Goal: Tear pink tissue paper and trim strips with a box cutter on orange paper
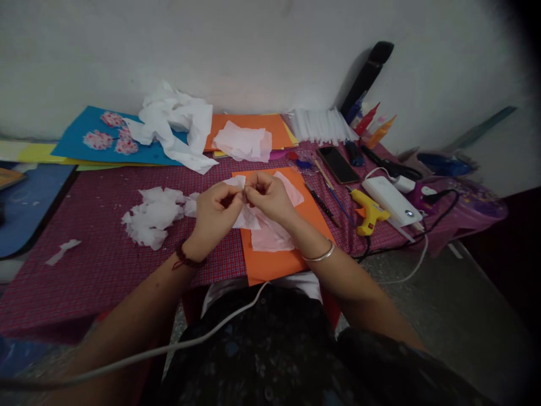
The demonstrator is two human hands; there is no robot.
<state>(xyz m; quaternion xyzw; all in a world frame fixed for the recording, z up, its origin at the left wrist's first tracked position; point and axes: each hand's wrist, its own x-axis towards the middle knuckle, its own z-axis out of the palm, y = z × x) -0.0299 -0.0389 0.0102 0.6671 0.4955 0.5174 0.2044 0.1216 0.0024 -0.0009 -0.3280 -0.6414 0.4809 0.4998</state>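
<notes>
My left hand (217,217) and my right hand (270,198) meet fingertip to fingertip above an orange sheet (266,272). Both are closed in a pinch on a piece of white tissue paper (248,219), whose edges show behind and below the fingers. Pale pink tissue pieces (273,239) lie on the orange sheet, partly under my right hand. Just left of my left hand is a heap of torn white tissue (154,217). The exact spot where the fingertips grip is small and partly hidden.
A yellow glue gun (368,212), white power bank (391,200), phone (338,164) and black pen (322,204) lie to the right, among cables. Behind are crumpled white tissue (177,121), pink tissue sheets (243,141) and a blue sheet (78,135) bearing red-and-white tufts (98,140).
</notes>
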